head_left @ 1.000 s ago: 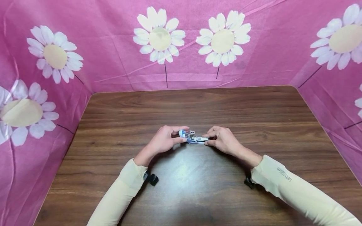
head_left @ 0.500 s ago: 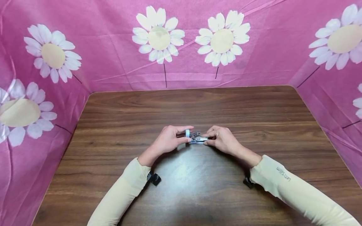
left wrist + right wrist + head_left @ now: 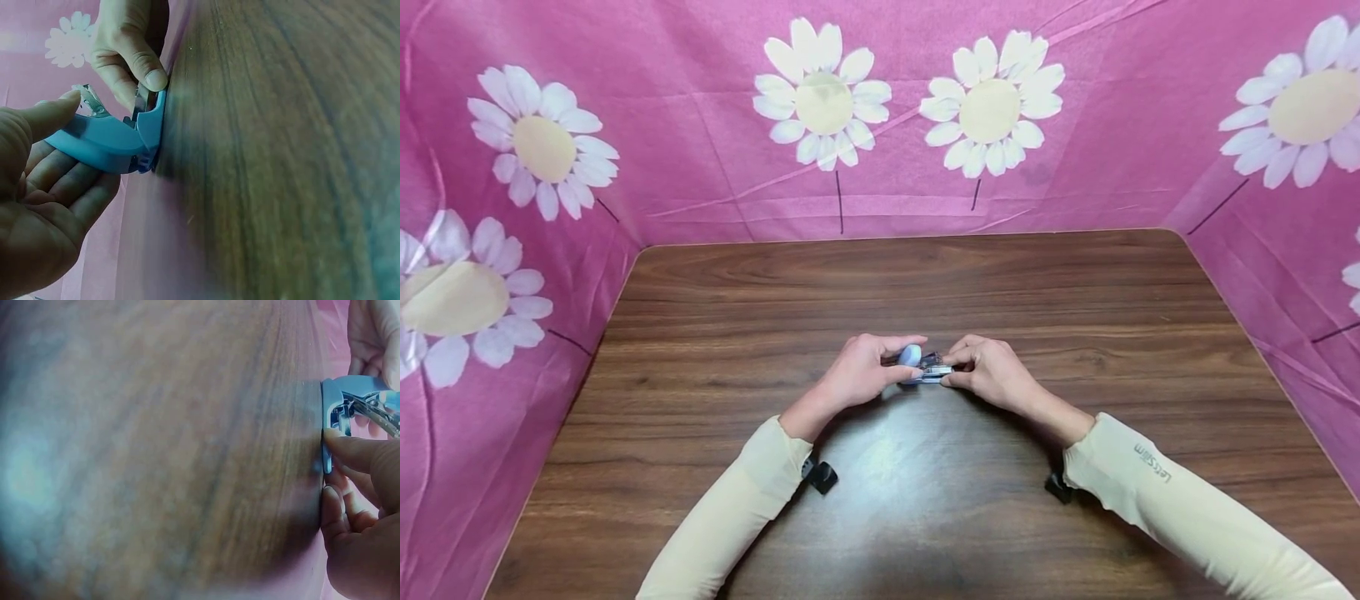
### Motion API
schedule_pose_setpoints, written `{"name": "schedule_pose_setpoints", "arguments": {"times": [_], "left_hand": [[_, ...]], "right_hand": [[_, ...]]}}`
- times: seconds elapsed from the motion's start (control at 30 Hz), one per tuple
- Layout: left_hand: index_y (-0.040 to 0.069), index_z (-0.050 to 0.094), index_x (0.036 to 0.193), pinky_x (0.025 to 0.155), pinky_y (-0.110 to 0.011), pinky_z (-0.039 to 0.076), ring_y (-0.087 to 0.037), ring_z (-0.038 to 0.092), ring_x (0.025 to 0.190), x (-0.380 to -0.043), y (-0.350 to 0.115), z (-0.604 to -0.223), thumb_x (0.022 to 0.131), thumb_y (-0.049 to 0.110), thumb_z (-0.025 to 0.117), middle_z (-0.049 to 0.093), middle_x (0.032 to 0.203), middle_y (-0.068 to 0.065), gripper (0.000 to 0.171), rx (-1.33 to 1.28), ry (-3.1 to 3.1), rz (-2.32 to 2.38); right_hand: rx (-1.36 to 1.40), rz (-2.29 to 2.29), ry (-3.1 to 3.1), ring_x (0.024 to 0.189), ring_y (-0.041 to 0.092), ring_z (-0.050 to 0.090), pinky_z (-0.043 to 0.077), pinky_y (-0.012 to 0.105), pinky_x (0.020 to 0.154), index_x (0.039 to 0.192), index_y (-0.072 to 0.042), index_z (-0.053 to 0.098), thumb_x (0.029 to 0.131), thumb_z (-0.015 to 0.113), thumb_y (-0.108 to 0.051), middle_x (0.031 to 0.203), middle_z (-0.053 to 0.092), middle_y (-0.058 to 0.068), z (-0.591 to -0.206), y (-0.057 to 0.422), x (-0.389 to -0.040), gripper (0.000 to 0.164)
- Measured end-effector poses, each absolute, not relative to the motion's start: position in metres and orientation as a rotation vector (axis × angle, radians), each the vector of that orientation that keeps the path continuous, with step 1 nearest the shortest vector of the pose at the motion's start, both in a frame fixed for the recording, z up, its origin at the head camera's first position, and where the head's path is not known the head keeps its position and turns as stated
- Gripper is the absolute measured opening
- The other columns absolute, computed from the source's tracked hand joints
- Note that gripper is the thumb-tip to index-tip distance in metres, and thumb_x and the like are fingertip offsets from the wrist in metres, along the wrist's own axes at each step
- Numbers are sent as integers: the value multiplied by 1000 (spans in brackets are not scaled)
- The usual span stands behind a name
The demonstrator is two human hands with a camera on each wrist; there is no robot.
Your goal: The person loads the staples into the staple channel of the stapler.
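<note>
A light blue stapler (image 3: 910, 356) sits low over the middle of the table, its top cover raised away from the base. My left hand (image 3: 859, 368) pinches the cover (image 3: 103, 142) between thumb and fingers, as the left wrist view shows. At the other end my right hand (image 3: 996, 372) grips the front of the base (image 3: 327, 459) with thumb and fingers. Between cover and base the metal inner parts (image 3: 372, 412) are exposed. The base lies along the tabletop, and fingers hide part of it.
The brown wood-grain table (image 3: 887, 292) extends around both hands. A pink cloth (image 3: 700, 125) printed with white daisies rises behind it and along both sides. Black wrist-camera straps (image 3: 822, 475) hang under the sleeve cuffs.
My left hand has moved to the right, swinging the stapler's cover up and over toward the right hand. The right hand has stayed nearly still on the base.
</note>
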State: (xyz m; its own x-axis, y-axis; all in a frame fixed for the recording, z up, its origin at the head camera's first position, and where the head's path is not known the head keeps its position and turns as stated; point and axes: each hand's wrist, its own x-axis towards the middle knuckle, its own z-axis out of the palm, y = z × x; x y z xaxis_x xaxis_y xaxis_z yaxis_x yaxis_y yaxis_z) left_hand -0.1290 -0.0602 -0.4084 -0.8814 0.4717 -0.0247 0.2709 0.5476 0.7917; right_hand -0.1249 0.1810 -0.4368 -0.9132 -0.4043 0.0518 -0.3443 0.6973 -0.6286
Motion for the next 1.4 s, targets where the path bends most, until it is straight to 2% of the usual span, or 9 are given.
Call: {"name": "schedule_pose_setpoints", "arguments": {"times": [0.13,0.27,0.4,0.5,0.67,1.0,1.23,1.4], "left_hand": [[25,69,133,66,-22,44,-5,43,55,-130,-57,-410,87,33,81,75,113,3,48,638,2537,1237],[24,68,134,61,-22,41,-3,38,48,-131,-55,-411,88,34,80,75,100,1,48,648,2538,1217],[24,68,134,66,-22,43,-5,41,55,-131,-52,-410,89,33,79,76,107,2,47,675,2549,1204],[23,68,134,74,-23,45,-6,53,69,-132,-49,-411,90,32,78,73,122,3,46,717,2562,1172],[23,67,136,82,-26,49,-9,62,90,-132,-45,-412,91,32,77,70,129,3,47,745,2577,1115],[25,67,136,87,-30,52,-10,63,95,-133,-41,-409,90,32,78,70,130,4,47,712,2570,1090],[24,65,138,93,-36,45,-12,64,94,-135,-36,-408,92,32,75,69,131,4,48,755,2590,998],[23,61,142,91,-35,50,-15,65,100,-134,-32,-412,91,33,76,68,134,1,54,783,2617,964]], "right_hand": [[-617,-1024,2797,90,15,68,49,29,77,100,-14,83,80,86,-17,100,74,-2,-437,181,-125,21],[-618,-1030,2787,90,14,67,49,30,78,97,-17,83,80,86,-17,98,74,-3,-437,180,-125,18],[-613,-1033,2795,89,13,67,50,31,78,95,-17,83,80,86,-18,97,74,-4,-437,180,-126,16],[-616,-1037,2796,89,12,66,50,30,78,96,-17,83,80,86,-18,96,73,-4,-436,181,-125,16],[-629,-1042,2790,88,11,66,50,29,77,98,-18,83,80,85,-19,96,73,-5,-436,179,-125,18],[-661,-1023,2818,89,14,68,52,33,79,95,-18,83,79,86,-18,96,74,-4,-436,180,-126,16],[-643,-1030,2810,90,13,68,51,32,79,98,-20,83,80,86,-19,97,74,-4,-436,181,-127,19],[-638,-1025,2816,90,13,67,51,32,79,96,-19,82,80,85,-18,98,75,-4,-438,182,-126,16]]}}
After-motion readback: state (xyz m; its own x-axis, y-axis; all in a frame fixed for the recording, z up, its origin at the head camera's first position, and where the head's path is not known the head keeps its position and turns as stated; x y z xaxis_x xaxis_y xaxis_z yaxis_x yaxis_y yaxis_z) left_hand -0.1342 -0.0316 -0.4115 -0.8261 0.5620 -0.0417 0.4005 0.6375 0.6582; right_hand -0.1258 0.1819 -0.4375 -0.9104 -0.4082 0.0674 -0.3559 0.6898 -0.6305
